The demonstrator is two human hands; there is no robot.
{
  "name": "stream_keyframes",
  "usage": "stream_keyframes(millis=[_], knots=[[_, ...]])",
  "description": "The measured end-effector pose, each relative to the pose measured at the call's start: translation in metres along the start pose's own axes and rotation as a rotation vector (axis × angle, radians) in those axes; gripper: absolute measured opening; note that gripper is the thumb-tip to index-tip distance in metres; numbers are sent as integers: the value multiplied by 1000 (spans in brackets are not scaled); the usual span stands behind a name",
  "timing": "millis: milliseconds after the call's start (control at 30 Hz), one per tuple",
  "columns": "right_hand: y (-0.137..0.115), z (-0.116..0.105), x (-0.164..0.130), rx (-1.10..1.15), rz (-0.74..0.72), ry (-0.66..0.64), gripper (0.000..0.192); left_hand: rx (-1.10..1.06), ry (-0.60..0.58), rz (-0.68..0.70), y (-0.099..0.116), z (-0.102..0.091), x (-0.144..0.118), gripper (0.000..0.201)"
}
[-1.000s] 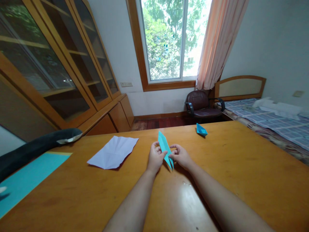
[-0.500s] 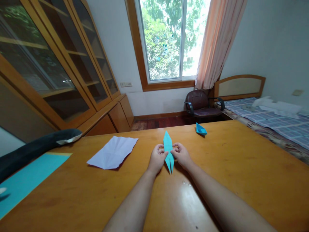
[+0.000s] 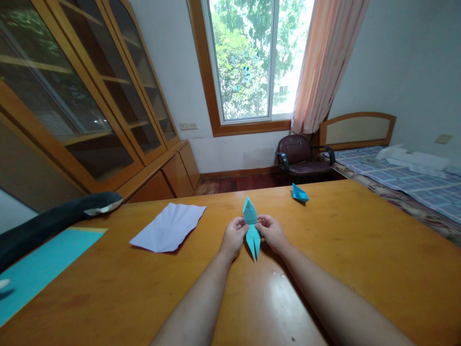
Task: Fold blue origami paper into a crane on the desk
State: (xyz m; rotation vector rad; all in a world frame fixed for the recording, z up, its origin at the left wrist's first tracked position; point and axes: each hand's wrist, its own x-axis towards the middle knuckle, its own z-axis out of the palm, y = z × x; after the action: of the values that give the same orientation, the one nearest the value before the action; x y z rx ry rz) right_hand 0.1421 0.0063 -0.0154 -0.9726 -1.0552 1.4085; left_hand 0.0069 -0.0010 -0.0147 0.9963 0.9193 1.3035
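Hands are meeting at the middle of the wooden table (image 3: 342, 250), both pinching one slim folded piece of turquoise paper (image 3: 251, 226). The left hand (image 3: 233, 236) is gripping the piece from the left with thumb and fingertips, while the right hand (image 3: 272, 233) is closing on it from the right, so that the two sets of fingers are nearly touching across the paper. The turquoise paper is being held just above the tabletop, its two narrow points hanging toward the near edge and its upper tip rising toward the far side.

Compared with the view one second ago, the piece is now standing nearly straight where it was lying slanted to the left. Half a second ago it was showing a flat, sharp diamond; its upper part is now looking shorter and bent, which suggests that a fold is being pressed into the top, though the crease itself is too small to make out. The hands themselves are sitting in almost the same place as before.

Farther out, a creased white sheet (image 3: 168, 227) is lying flat to the left of the hands, well apart from them. A small folded blue boat shape (image 3: 299, 193) is resting toward the far right of the table. At the near left a flat turquoise sheet (image 3: 39, 266) is lying beside a dark padded object (image 3: 54, 218).
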Motion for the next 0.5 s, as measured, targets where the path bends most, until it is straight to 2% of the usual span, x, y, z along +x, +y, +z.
stream_keyframes(millis=[500], knots=[[1, -5, -1, -16, 38, 25, 14, 10, 57, -40, 1, -1, -1, 11]])
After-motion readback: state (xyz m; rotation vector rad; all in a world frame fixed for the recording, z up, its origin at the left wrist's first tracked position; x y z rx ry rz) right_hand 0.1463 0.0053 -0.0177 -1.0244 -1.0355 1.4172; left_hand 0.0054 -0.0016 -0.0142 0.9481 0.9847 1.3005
